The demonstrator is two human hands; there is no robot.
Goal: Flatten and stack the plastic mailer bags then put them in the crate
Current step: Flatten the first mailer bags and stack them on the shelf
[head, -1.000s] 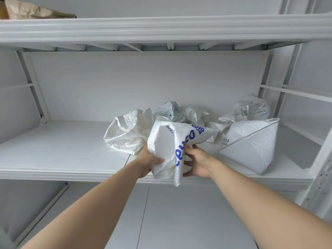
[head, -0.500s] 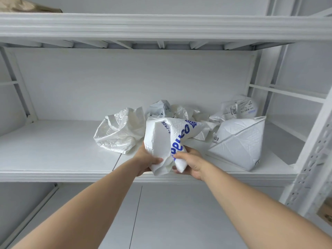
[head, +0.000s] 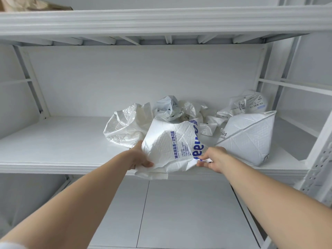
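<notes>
The left hand (head: 141,157) and right hand (head: 214,159) clamped their fingers (head: 148,164) on a printed mailer bag (head: 170,146); crumpled bags (head: 128,125) at 12 o'clock lay unflattened, nothing stacked, crate unseen.

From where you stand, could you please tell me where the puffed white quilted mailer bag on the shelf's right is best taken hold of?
I'd pinch the puffed white quilted mailer bag at its raised upper right corner, reaching in from the front: that corner tapers thin and stands free, while the body bulges wide.
</notes>
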